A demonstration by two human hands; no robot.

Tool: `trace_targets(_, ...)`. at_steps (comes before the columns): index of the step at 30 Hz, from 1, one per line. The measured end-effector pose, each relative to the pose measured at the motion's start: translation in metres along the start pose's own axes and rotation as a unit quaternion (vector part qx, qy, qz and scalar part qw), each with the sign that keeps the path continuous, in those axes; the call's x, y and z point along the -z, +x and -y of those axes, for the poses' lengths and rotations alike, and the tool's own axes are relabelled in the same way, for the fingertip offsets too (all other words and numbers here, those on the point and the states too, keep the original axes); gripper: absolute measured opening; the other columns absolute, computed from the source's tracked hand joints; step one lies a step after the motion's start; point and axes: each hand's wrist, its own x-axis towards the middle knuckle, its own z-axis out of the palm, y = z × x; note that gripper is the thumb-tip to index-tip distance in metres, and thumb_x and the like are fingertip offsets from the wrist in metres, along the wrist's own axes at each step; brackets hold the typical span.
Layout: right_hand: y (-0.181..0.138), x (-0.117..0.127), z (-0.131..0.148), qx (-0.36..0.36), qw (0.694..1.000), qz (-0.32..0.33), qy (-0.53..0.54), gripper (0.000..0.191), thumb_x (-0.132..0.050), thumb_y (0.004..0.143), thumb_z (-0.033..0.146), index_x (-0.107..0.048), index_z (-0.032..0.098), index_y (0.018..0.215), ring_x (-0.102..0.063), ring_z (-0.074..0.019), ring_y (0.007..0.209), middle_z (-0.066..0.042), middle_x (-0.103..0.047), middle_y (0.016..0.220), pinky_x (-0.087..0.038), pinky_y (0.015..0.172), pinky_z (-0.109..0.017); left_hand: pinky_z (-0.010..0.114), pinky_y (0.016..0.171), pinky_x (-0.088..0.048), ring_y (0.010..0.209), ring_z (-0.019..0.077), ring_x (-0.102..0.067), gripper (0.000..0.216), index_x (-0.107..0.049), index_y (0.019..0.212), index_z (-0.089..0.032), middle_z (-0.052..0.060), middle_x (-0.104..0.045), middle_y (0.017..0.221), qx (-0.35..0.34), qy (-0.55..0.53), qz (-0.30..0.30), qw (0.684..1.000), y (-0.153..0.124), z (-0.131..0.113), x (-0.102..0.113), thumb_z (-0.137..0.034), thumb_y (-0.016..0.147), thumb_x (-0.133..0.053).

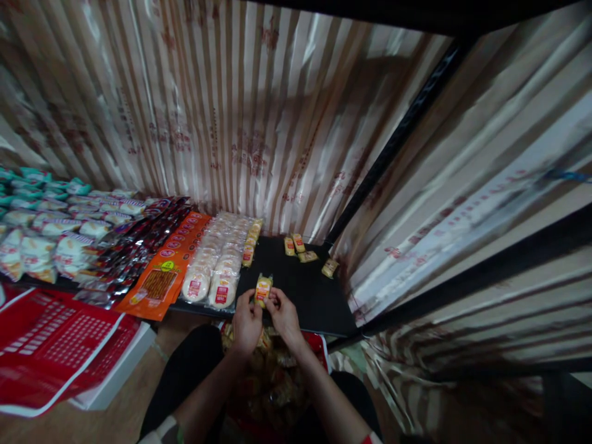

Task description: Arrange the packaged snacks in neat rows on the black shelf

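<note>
A small yellow snack packet (263, 290) with a red and orange label is held upright between both hands, over the front part of the black shelf (305, 296). My left hand (247, 320) pinches its left edge, and my right hand (283, 314) pinches its right edge. Beyond them, a row of similar yellow packets (252, 240) lines the side of the round white crackers (224, 271). A few loose yellow packets (298, 242) lie at the back right of the shelf. Below my forearms, a red basket (322, 346) between my knees holds many more packets, dimly lit.
Left along the shelf lie orange snack bags (161, 277), dark shiny packets (124, 259) and white wrapped snacks (74, 253). A red basket (60, 345) and a white box (115, 370) stand at lower left. Plastic sheeting (222, 111) hangs behind; black metal bars (393, 148) cross at right.
</note>
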Motion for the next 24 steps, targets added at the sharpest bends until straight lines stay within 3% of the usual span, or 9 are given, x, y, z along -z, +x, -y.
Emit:
trace_targets(5, 0.036, -0.016, 0.003, -0.006, 0.999, -0.019, -0.032, 0.023, -0.053, 0.075, 0.027, -0.06, 0.022, 0.096, -0.064, -0.0164, 0.076, -0.002, -0.068, 0.086, -0.05, 0.073, -0.029, 0.034, 0.092, -0.046, 0.104, 0.0197, -0.057, 0.037, -0.052, 0.115, -0.015, 0.013, -0.054, 0.122, -0.067, -0.002, -0.021, 0.998, 0.004, -0.005, -0.004, -0.02, 0.08, -0.039)
trace_targets(9, 0.058, -0.028, 0.002, 0.001, 0.998, -0.018, -0.06, 0.021, -0.052, 0.076, 0.024, -0.061, 0.022, 0.095, -0.063, -0.0158, 0.076, -0.001, -0.067, 0.084, -0.049, 0.073, -0.028, 0.038, 0.107, -0.034, 0.126, 0.0219, -0.042, 0.038, -0.053, 0.117, -0.017, 0.011, -0.047, 0.133, -0.055, 0.008, -0.031, 0.998, 0.016, -0.004, -0.01, -0.023, 0.083, -0.04)
trace_targets(16, 0.079, -0.041, 0.004, 0.026, 0.995, -0.006, -0.095, 0.023, -0.052, 0.074, 0.02, -0.062, 0.021, 0.095, -0.063, -0.0168, 0.079, -0.003, -0.067, 0.087, -0.047, 0.073, -0.028, 0.037, 0.112, -0.025, 0.131, 0.0204, -0.037, 0.045, -0.048, 0.126, -0.012, 0.013, -0.046, 0.138, -0.003, -0.008, -0.008, 1.0, 0.039, -0.001, -0.017, -0.024, 0.085, -0.035)
trace_targets(24, 0.091, -0.05, 0.004, 0.031, 0.994, 0.01, -0.106, 0.026, -0.05, 0.073, 0.019, -0.062, 0.021, 0.096, -0.061, -0.0159, 0.078, -0.001, -0.066, 0.088, -0.046, 0.073, -0.027, 0.035, 0.113, -0.021, 0.134, 0.0179, -0.033, 0.046, -0.043, 0.131, -0.014, 0.01, -0.041, 0.142, 0.025, -0.038, 0.004, 0.999, 0.049, 0.004, -0.02, -0.026, 0.088, -0.035)
